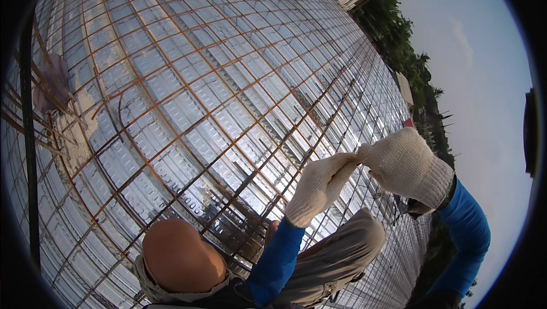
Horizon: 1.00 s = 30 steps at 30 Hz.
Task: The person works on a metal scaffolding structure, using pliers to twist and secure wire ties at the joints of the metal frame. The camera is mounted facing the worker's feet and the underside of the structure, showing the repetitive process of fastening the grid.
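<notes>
White knit work gloves cover both my hands, and blue sleeves run up my arms. My left hand (320, 188) is raised above my knee, its fingers drawn together and pointing right. My right hand (405, 164) comes in from the right, fingers bent and closed. The fingertips of both gloves meet in a pinch; whether a small thing or glove fabric is between them is hidden. A dark object (419, 207) shows below my right wrist, too unclear to name. Beneath my hands spreads a grid of rusty rebar (250, 118).
Shiny ribbed metal decking (208, 135) lies under the rebar. My bent knees (364, 232) are close below my hands. Upright bent bars (43, 121) rise at the left beside pale debris (77, 138), near a black vertical line (28, 138). Trees (393, 30) border the far edge.
</notes>
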Available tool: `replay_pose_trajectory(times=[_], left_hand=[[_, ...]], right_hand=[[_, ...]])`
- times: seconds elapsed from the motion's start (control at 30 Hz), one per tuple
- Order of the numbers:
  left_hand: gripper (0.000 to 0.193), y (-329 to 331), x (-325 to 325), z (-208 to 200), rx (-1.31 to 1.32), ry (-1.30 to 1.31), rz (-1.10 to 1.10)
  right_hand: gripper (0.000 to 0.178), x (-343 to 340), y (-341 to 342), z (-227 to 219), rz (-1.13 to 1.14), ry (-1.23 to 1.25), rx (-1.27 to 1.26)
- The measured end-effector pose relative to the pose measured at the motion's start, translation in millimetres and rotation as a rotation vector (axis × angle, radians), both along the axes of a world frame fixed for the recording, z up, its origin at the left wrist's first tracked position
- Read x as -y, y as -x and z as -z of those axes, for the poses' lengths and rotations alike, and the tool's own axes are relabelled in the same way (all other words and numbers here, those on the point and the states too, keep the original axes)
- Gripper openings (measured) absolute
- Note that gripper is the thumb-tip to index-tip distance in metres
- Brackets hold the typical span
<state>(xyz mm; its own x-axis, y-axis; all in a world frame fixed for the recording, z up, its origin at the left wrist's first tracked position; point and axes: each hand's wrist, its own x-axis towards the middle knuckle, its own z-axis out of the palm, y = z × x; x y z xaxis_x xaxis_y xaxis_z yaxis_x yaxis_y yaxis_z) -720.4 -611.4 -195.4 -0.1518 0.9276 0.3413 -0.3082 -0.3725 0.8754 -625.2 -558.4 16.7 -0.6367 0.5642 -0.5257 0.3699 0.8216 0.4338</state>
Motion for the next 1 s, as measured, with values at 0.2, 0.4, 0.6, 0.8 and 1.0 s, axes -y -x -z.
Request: replay_pose_trajectory(times=[0.2,0.4,0.6,0.8,1.0], left_hand=[[0.022,3.2,-6.9,15.6,0.034,-0.258,-0.252],[0.019,9.2,-4.2,17.6,-0.055,-0.122,-0.145],[0.022,23.6,2.8,20.4,0.093,0.078,0.191],[0.021,29.7,9.1,9.2,0.23,-0.018,0.18],[0.017,18.6,6.6,14.1,0.239,-0.04,0.074]], right_hand=[[0.025,13.8,50.2,-6.0,0.098,-0.074,0.142],[0.014,13.1,40.8,8.4,-0.251,-0.128,0.116],[0.017,12.7,44.5,2.3,-0.234,0.022,0.089],[0.029,-3.1,56.2,-19.1,0.355,0.316,-0.126],[0.083,7.6,66.1,-20.8,0.17,-0.038,-0.075]])
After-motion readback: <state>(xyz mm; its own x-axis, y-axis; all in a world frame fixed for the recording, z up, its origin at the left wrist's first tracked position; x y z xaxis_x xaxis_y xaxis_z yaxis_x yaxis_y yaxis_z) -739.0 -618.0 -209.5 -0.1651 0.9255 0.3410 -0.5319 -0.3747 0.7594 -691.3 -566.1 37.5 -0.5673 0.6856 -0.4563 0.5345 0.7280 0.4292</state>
